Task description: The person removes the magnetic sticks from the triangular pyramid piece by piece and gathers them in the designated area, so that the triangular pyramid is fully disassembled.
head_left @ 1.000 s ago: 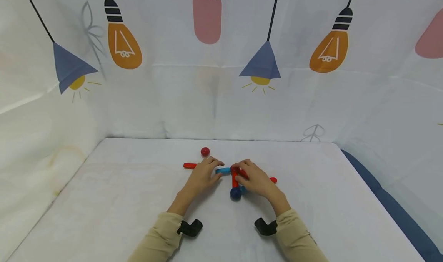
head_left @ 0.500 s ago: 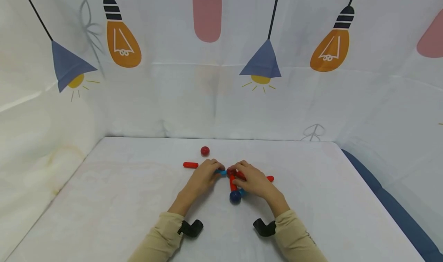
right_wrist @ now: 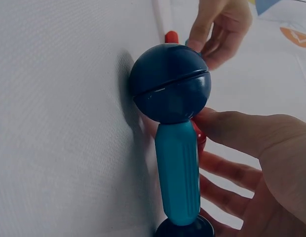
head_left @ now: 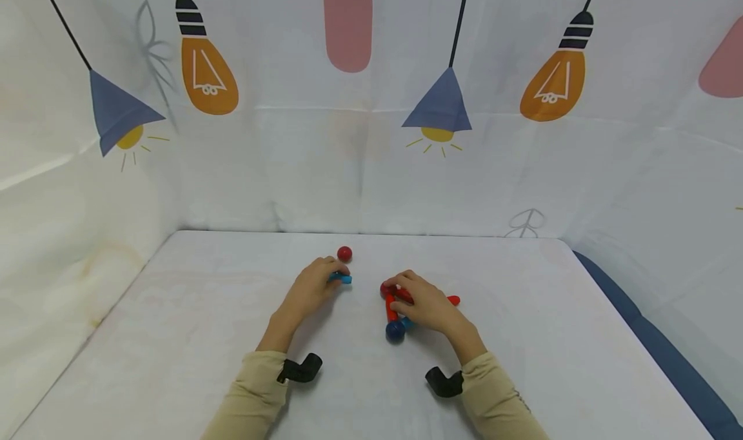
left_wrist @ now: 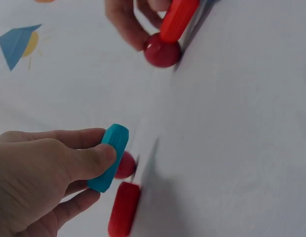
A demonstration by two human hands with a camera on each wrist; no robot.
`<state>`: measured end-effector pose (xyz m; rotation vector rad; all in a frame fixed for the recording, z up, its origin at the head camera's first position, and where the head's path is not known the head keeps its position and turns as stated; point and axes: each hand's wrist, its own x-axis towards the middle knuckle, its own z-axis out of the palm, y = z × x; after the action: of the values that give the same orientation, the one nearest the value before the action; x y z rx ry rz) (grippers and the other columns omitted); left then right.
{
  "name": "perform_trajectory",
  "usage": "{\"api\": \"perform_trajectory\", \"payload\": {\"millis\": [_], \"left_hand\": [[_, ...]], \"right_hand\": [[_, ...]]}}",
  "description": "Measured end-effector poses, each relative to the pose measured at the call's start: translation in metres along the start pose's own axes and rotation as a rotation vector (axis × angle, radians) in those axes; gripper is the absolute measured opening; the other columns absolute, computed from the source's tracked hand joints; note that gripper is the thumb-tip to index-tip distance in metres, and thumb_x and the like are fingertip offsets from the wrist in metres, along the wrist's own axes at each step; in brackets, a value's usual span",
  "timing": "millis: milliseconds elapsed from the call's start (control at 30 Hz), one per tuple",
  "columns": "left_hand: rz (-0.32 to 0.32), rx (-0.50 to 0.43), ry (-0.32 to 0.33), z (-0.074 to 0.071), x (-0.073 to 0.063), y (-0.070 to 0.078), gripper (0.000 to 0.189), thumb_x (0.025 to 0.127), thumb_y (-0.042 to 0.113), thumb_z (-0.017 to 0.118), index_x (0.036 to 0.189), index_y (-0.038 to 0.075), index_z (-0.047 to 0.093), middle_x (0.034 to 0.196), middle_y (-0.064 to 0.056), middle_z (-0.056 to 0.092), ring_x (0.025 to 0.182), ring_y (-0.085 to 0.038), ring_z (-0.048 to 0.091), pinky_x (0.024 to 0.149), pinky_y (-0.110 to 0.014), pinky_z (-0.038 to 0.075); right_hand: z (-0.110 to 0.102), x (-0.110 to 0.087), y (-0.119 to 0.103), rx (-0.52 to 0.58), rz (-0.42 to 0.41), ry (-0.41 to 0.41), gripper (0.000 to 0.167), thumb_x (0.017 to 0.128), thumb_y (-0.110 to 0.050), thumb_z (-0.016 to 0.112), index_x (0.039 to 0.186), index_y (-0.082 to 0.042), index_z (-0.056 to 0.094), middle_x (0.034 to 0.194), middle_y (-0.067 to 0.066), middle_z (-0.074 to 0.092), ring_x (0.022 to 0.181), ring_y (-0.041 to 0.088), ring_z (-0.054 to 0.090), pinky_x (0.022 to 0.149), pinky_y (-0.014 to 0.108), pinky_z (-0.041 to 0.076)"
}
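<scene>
My left hand (head_left: pixel 309 290) pinches a short light blue building rod (left_wrist: pixel 111 158) between thumb and fingers, held over the white table near a loose red ball (head_left: pixel 345 254). A loose red rod (left_wrist: pixel 124 210) lies below that hand. My right hand (head_left: pixel 428 303) holds a joined toy frame of balls and rods, its fingers around the frame's red rod (head_left: pixel 391 308) and red ball (left_wrist: pixel 163 51). At the frame's near corner sits a dark blue ball (right_wrist: pixel 170 83), with a light blue rod (right_wrist: pixel 177 173) running from it to another dark ball (right_wrist: pixel 185 228). My right palm partly hides the frame in the head view.
The white table (head_left: pixel 191 337) reaches back to a white curtain (head_left: pixel 302 169) printed with lamps and bulbs. A dark blue edge (head_left: pixel 650 337) runs along the right side. Black curved pieces (head_left: pixel 302 368) stick out at both cuffs.
My left hand has taken the light blue rod away from the frame's red ball and carried it left, over the loose red rod. My right hand and the frame shifted slightly left, then stayed.
</scene>
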<state>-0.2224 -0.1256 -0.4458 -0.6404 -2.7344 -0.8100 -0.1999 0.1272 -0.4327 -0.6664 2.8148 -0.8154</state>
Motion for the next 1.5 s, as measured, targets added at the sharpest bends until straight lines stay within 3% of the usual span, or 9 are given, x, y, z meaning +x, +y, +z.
{"api": "perform_trajectory", "payload": {"millis": [233, 600, 867, 1167, 1500], "left_hand": [[-0.047, -0.013, -0.009, -0.011, -0.002, -0.014, 0.016, 0.081, 0.005, 0.072, 0.096, 0.011, 0.071, 0.099, -0.002, 0.067, 0.093, -0.021, 0.058, 0.085, -0.036, 0.050], [-0.022, 0.013, -0.019, -0.015, -0.010, -0.027, 0.013, 0.081, 0.004, 0.071, 0.093, 0.010, 0.072, 0.094, -0.005, 0.060, 0.093, -0.024, 0.054, 0.084, -0.040, 0.048], [-0.019, -0.007, -0.052, -0.019, -0.014, -0.029, 0.018, 0.079, 0.003, 0.073, 0.095, 0.011, 0.072, 0.092, -0.001, 0.062, 0.092, -0.021, 0.056, 0.086, -0.039, 0.048], [-0.019, -0.024, -0.085, -0.017, -0.015, -0.032, 0.017, 0.078, 0.004, 0.074, 0.092, 0.013, 0.070, 0.089, 0.002, 0.063, 0.089, -0.018, 0.060, 0.083, -0.038, 0.049], [-0.049, 0.058, -0.049, -0.018, -0.013, -0.022, 0.013, 0.080, 0.010, 0.074, 0.090, 0.017, 0.071, 0.090, 0.004, 0.060, 0.090, -0.018, 0.056, 0.077, -0.038, 0.050]], "right_hand": [[0.000, 0.000, 0.002, 0.022, -0.020, -0.006, 0.036, 0.089, -0.023, 0.066, 0.124, -0.022, 0.056, 0.123, -0.003, 0.053, 0.114, 0.016, 0.054, 0.098, 0.039, 0.047], [0.001, 0.000, 0.003, 0.067, -0.015, -0.031, 0.038, 0.088, -0.022, 0.066, 0.124, -0.022, 0.055, 0.123, -0.001, 0.052, 0.113, 0.017, 0.054, 0.097, 0.041, 0.048], [0.001, -0.001, 0.002, 0.038, -0.055, -0.014, 0.029, 0.094, -0.019, 0.058, 0.123, -0.018, 0.057, 0.121, 0.000, 0.054, 0.109, 0.016, 0.054, 0.096, 0.041, 0.048], [0.006, -0.003, 0.003, 0.012, 0.045, 0.055, 0.038, 0.089, -0.016, 0.064, 0.126, -0.012, 0.053, 0.112, 0.004, 0.060, 0.098, 0.017, 0.058, 0.089, 0.039, 0.052], [0.010, 0.001, 0.006, -0.055, 0.100, 0.098, 0.026, 0.089, -0.018, 0.064, 0.113, -0.009, 0.059, 0.100, 0.003, 0.061, 0.087, 0.014, 0.055, 0.082, 0.035, 0.053]]}}
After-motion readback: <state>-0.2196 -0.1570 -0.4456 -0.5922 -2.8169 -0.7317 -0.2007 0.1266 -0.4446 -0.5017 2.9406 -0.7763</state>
